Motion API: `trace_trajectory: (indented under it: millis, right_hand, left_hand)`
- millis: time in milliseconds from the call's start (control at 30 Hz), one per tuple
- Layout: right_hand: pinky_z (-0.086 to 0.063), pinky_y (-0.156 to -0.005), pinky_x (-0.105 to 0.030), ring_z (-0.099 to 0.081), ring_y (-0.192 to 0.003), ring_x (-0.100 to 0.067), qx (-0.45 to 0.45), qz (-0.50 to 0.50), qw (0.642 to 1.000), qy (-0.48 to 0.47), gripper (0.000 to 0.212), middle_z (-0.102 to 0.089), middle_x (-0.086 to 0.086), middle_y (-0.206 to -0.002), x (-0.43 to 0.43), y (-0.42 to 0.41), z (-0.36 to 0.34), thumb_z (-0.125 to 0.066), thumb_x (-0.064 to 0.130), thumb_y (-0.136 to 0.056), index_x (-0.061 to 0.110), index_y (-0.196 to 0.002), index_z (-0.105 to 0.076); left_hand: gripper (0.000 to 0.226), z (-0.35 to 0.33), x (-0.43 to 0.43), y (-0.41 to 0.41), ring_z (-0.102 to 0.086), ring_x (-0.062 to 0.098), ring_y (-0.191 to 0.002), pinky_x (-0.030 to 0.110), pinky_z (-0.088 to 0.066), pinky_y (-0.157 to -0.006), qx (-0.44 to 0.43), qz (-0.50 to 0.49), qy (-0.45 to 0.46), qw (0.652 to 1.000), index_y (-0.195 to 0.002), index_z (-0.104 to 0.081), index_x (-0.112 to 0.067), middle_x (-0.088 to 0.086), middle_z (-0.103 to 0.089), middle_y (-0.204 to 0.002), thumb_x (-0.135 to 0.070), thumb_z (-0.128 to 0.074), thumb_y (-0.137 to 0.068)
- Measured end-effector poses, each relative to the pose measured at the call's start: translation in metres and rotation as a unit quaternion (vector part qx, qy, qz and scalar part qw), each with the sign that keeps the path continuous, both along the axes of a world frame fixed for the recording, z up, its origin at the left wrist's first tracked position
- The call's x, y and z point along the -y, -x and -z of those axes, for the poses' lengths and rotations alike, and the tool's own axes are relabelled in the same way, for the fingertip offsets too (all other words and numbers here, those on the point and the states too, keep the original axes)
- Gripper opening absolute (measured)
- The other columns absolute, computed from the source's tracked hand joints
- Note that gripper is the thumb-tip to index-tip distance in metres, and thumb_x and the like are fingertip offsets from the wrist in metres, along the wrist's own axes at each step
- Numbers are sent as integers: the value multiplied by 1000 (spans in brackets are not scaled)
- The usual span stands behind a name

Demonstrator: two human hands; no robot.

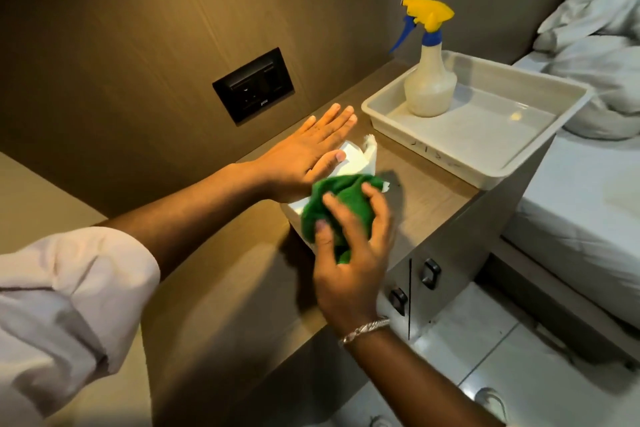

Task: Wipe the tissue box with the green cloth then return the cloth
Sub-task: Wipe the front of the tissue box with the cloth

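Nearest me, my right hand point(349, 239) grips the bunched green cloth point(334, 204), pressing it on the near side of the tissue box point(349, 163). Just past it, my left hand point(308, 152) lies flat and unclenched on top of the box, fingers spread, holding nothing. The box sits on the nightstand point(415, 198). Beyond both hands, a tray point(485, 163) holds a spray bottle point(427, 80). Right of that lies the bed point(581, 204).

Two hands, left point(304, 156) and right point(349, 250); one green cloth point(337, 204), one tissue box point(353, 163), one spray bottle point(429, 80), one tray point(519, 156), one wall socket point(253, 85).
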State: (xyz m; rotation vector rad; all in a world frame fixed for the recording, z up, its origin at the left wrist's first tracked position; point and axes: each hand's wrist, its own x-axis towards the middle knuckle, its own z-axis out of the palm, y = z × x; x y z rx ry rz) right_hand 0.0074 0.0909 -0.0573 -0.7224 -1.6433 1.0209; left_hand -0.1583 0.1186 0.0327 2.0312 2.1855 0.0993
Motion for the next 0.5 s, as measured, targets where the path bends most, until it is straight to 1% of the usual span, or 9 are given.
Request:
trace_trajectory:
  millis: [67, 133, 200, 233, 267, 333, 400, 433, 500]
  right_hand:
    - [-43, -101, -35, -39, -128, -30, 37, -40, 995, -80, 41, -36, 0, -143, 10, -8, 18, -67, 20, -81, 36, -118, -60]
    - [-46, -97, -35, -43, -123, -28, 64, -51, 992, -97, 39, -40, -3, -139, 1, -17, 37, -68, 13, -77, 31, -111, -65]
    - [-44, -95, -20, -45, -120, -15, 59, -23, 998, -22, 31, -43, -6, -136, -18, -20, 39, -70, 11, -78, 23, -107, -67]
    - [-42, -91, -9, -44, -116, -4, 52, -11, 998, 33, 27, -44, -7, -134, -29, -19, 33, -69, 12, -81, 20, -107, -66]
    - [-41, -84, -3, -44, -111, 1, 46, -4, 996, 78, 26, -45, -8, -132, -37, -16, 28, -69, 14, -82, 19, -107, -65]
    - [-42, -77, -5, -47, -104, -2, 30, 6, 992, 119, 25, -46, -6, -127, -44, -10, 21, -68, 20, -83, 20, -107, -63]
    - [-46, -78, -12, -49, -107, -10, 14, -7, 990, 137, 25, -43, -4, -126, -32, -7, 17, -66, 25, -80, 26, -105, -61]
    - [-48, -80, -12, -48, -109, -10, 11, -22, 989, 145, 25, -41, -2, -126, -19, -6, 17, -67, 26, -79, 30, -103, -60]
    - [-44, -89, -9, -45, -110, 1, 13, -66, 987, 148, 26, -37, 3, -124, 12, -5, 20, -70, 25, -77, 38, -98, -59]
  left_hand:
    - [60, 1, -1, 0, 17, 11, -147, 35, 10, -120, -1, -3, -5, 1000, -152, 1, -20, 0, 8, -163, -41, -17, -98]
    - [60, 2, -1, -1, 17, 11, -147, 34, 10, -120, -5, -7, -6, 1000, -152, 2, -21, 0, 9, -163, -41, -16, -98]
    - [60, 2, 0, -3, 17, 12, -147, 34, 10, -120, -5, -12, -3, 1000, -152, 2, -21, 0, 9, -163, -41, -16, -98]
    - [60, 2, 0, -4, 17, 12, -147, 34, 10, -120, -4, -14, -3, 1000, -152, 1, -21, 0, 9, -163, -41, -16, -98]
    - [61, 1, 0, -4, 16, 13, -147, 35, 9, -120, -3, -15, -2, 1000, -152, 1, -21, 0, 9, -163, -41, -16, -98]
    - [61, 1, 0, -4, 16, 13, -148, 36, 9, -121, -3, -19, -2, 1000, -152, 0, -20, 1, 8, -163, -41, -16, -98]
    - [61, 1, 0, -4, 15, 13, -148, 38, 8, -121, -5, -22, 0, 1000, -152, 0, -20, 1, 7, -163, -41, -16, -97]
    - [61, 0, 0, -5, 14, 13, -148, 38, 8, -121, -5, -22, 1, 1000, -152, 0, -20, 1, 7, -163, -42, -16, -97]
    - [62, 0, -1, -7, 14, 15, -148, 40, 8, -121, -3, -24, 5, 1000, -152, 0, -20, 1, 7, -163, -42, -15, -96]
